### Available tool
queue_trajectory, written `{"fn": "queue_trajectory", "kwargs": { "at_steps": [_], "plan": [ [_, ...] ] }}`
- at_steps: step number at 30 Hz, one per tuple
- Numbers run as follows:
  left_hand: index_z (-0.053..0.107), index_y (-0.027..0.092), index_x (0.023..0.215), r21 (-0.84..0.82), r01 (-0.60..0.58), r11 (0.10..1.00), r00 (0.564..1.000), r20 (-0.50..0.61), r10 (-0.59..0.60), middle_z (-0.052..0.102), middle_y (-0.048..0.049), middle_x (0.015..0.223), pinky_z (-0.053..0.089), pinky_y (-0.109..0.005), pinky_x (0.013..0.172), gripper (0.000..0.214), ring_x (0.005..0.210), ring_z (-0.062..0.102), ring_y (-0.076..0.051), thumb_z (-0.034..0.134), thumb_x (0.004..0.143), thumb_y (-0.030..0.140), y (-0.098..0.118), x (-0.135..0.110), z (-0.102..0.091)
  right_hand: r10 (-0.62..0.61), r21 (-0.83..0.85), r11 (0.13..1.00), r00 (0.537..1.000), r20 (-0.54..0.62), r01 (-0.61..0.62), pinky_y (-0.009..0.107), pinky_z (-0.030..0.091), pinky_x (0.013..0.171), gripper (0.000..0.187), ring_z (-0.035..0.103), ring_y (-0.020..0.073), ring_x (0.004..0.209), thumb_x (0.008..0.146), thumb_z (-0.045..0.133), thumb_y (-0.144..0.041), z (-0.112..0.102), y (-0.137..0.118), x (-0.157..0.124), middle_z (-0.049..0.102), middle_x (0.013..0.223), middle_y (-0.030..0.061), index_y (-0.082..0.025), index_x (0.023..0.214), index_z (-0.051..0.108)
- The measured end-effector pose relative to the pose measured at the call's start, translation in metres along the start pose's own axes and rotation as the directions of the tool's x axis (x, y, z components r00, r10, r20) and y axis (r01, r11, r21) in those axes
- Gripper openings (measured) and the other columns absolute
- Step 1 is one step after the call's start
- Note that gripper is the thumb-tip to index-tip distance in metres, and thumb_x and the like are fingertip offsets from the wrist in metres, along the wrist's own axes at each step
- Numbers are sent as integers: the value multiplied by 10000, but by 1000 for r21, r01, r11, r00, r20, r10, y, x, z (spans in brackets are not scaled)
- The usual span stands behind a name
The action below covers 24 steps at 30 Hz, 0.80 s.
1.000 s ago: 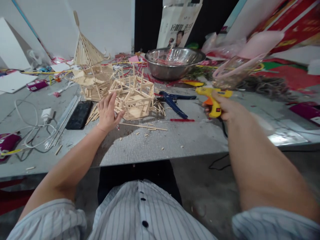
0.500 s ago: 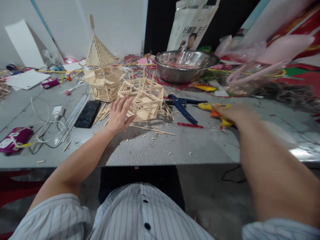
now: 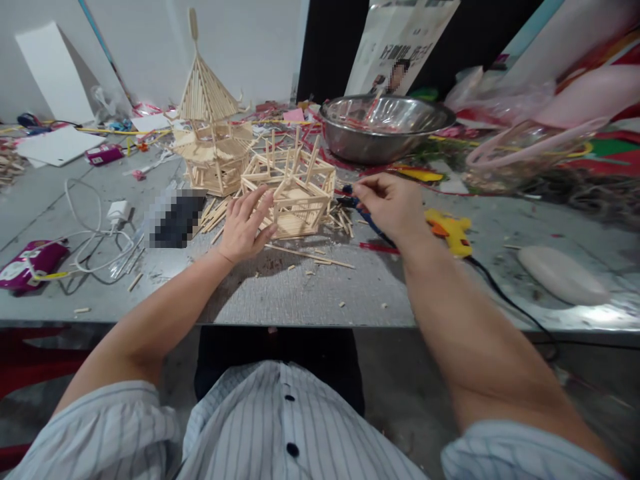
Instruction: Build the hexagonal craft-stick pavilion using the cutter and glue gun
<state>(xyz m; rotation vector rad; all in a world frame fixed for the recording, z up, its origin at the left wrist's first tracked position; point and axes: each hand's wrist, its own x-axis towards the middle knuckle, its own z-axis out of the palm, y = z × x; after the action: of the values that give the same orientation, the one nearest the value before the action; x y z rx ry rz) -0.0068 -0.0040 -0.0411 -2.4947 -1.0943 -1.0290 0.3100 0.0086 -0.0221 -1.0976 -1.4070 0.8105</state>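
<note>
My left hand (image 3: 245,225) has its fingers spread and rests against the front left side of a low frame of wooden sticks (image 3: 295,190) on the grey table (image 3: 300,293). My right hand (image 3: 387,203) hovers just right of that frame, thumb and fingers curled into a pinch above the blue pliers (image 3: 349,195). What the pinch holds is hidden. The yellow glue gun (image 3: 450,230) lies on the table to the right of my right wrist, its black cord trailing off toward the table's edge.
A taller stick pagoda (image 3: 207,133) stands behind the frame. A steel bowl (image 3: 387,127) sits at the back, a clear plastic jug (image 3: 520,153) at the right, a white oval object (image 3: 563,273) near the front edge. A phone (image 3: 175,217), charger with cable (image 3: 117,213) and loose sticks (image 3: 310,253) lie at the left.
My right hand set the glue gun down on the table and moved left to the pliers beside the stick frame. My left hand stayed on the frame.
</note>
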Motion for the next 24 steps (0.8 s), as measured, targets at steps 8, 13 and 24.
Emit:
{"fn": "queue_trajectory", "kwargs": {
  "at_steps": [8,13,24],
  "plan": [
    [519,202,1351,-126,193,973,962,-170,-213,534,-152,1335,364,-412,1079,639,1268,480,-258,278,957,644,-8,8,6,-65,7,998,992,-111,66,292,513,542,209,573,130,554,763,707,-467,43,4,-21,629,678,-17,-286,862,677],
    [553,260,1333,-177,197,964,959,-170,-227,523,-127,1319,364,-429,1086,622,1255,480,-259,289,944,667,-10,17,14,-26,58,998,996,-85,31,268,516,527,281,591,114,583,739,698,-472,52,-3,-25,669,793,-2,-266,929,677],
    [647,278,1227,-104,254,962,953,-143,-267,534,-103,1340,346,-461,1092,612,1278,469,-268,287,939,679,-8,21,12,-116,-39,993,989,-89,113,311,565,666,211,642,145,701,778,648,-370,53,-7,-31,711,885,13,-264,944,725]
  ]
}}
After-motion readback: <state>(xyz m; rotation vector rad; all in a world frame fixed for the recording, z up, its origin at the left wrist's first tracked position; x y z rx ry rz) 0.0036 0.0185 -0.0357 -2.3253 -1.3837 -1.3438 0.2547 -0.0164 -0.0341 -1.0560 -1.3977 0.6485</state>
